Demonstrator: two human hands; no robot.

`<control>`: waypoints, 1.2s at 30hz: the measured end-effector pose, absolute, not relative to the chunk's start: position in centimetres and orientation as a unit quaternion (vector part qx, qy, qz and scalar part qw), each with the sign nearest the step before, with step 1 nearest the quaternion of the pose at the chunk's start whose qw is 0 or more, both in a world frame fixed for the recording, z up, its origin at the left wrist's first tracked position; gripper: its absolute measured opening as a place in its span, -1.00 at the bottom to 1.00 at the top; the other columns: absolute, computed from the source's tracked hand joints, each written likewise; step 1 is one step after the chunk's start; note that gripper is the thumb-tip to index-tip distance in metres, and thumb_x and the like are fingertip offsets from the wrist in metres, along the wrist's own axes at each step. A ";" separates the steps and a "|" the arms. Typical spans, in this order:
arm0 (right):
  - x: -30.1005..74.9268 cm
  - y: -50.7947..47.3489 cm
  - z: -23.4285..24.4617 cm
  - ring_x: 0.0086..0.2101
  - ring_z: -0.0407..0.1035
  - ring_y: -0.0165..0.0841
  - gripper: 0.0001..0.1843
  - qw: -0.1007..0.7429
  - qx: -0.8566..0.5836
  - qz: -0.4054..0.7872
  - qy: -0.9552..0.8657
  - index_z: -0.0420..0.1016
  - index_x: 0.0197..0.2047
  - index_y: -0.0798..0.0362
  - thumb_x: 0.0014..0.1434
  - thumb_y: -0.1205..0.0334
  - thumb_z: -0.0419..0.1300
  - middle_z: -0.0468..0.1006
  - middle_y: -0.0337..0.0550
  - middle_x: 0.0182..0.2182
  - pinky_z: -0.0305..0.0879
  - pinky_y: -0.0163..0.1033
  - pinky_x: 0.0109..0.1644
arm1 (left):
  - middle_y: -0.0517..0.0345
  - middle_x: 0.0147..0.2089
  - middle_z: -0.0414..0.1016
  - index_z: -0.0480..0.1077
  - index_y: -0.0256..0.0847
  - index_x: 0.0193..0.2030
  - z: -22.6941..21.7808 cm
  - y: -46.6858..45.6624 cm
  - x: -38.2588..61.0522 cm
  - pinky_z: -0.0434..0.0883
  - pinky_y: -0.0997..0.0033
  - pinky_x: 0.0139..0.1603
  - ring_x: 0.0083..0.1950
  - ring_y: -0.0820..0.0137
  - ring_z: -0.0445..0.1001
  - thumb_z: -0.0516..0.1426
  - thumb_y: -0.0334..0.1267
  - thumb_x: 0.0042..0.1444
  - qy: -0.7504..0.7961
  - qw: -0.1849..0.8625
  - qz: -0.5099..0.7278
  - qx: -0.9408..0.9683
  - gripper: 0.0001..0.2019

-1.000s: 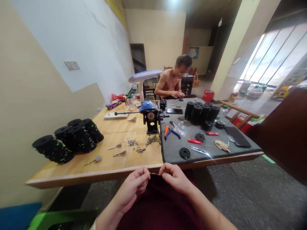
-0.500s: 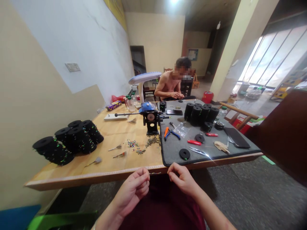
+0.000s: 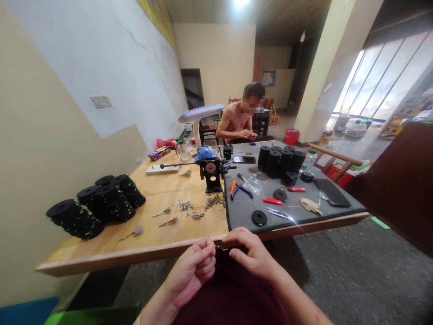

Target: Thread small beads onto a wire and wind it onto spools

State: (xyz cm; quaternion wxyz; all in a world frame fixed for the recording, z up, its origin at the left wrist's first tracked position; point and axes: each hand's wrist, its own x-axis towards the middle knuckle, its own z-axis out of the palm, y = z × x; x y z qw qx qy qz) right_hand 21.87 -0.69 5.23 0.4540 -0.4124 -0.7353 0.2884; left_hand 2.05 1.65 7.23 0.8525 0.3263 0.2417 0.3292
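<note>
Both hands are held together over my lap, just in front of the wooden table's [image 3: 111,253] near edge. My left hand [image 3: 194,268] pinches one end of a thin, small piece of wire [image 3: 220,248]. My right hand [image 3: 252,253] is curled with its fingertips at the other end of that piece. The piece is too small to name more exactly. Small beads and metal bits [image 3: 199,208] lie scattered on the wood beyond my hands.
Black spools [image 3: 98,203] are stacked at the table's left, more black spools [image 3: 280,159] on a grey mat [image 3: 297,216]. A black hand-crank winder [image 3: 211,170], pliers [image 3: 238,189], scissors [image 3: 279,213], a lamp [image 3: 199,115] stand there. A person [image 3: 241,122] works at the far end.
My right hand drew away from the left half a second ago, then came back to it. The view has tilted up slightly.
</note>
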 end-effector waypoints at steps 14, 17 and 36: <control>21.2 -0.4 3.7 -0.24 0.39 -0.32 -0.88 0.473 -0.440 0.278 -0.711 0.45 -0.37 0.01 0.20 0.32 0.12 0.58 -0.18 -0.32 0.21 -0.21 -0.07 | 0.48 -0.67 -0.22 0.27 -0.28 -0.46 7.0 1.9 1.8 -0.15 0.58 -0.62 -0.65 0.65 -0.23 0.24 -0.23 0.03 0.237 0.857 0.351 0.293 -0.76; 21.8 -0.6 2.9 -0.25 0.38 -0.32 -0.87 0.472 -0.450 0.266 -0.710 0.42 -0.39 0.01 0.20 0.31 0.12 0.57 -0.17 -0.32 0.21 -0.21 -0.09 | 0.48 -0.66 -0.23 0.26 -0.27 -0.46 7.3 1.8 1.8 -0.15 0.59 -0.63 -0.65 0.65 -0.23 0.26 -0.23 0.00 0.242 0.856 0.349 0.293 -0.75; 23.1 -1.4 2.6 -0.15 0.38 -0.24 -0.74 0.450 -0.468 0.247 -0.719 0.50 -0.09 -0.03 0.12 0.32 0.19 0.54 -0.07 -0.19 0.26 -0.14 -0.05 | 0.49 -0.69 -0.18 0.30 -0.30 -0.47 7.5 1.7 2.7 -0.15 0.59 -0.64 -0.68 0.67 -0.22 0.25 -0.24 0.03 0.234 0.868 0.316 0.302 -0.78</control>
